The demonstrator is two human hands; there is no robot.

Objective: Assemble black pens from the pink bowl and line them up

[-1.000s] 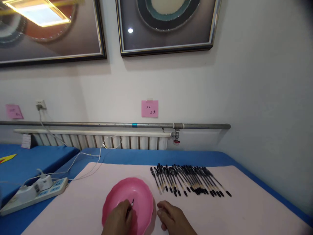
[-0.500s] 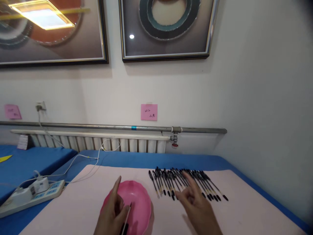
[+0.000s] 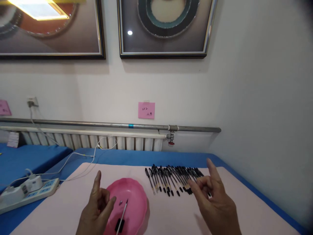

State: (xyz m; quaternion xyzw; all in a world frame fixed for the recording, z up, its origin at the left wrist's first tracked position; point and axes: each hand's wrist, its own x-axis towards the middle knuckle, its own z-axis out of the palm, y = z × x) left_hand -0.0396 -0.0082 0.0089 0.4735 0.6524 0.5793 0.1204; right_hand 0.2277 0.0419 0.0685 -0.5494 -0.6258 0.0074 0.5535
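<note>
My left hand (image 3: 96, 205) is held up over the left rim of a pink scalloped plate (image 3: 140, 199). Its index finger and thumb are spread, the other fingers curled, and nothing shows in it. On the plate lie a slim pen refill (image 3: 124, 210), small black pen parts (image 3: 119, 226) and a tiny silver pen tip (image 3: 120, 202). To the right, my right hand (image 3: 216, 202) makes the same shape, thumb and index finger apart, also without anything. Behind its thumb spreads a row of black gel pens (image 3: 168, 179), partly hidden by the hand.
A pale pink sheet (image 3: 168, 218) covers much of the blue table (image 3: 137, 156). At the left sits a white power strip (image 3: 46, 192) with plugged-in chargers and a loose white cable (image 3: 95, 155). A radiator (image 3: 129, 143) and a pipe (image 3: 110, 124) run along the wall.
My hands have moved apart: the left one leftward, uncovering more of the plate, the right one rightward past the middle of the pens. The view has shifted slightly.
</note>
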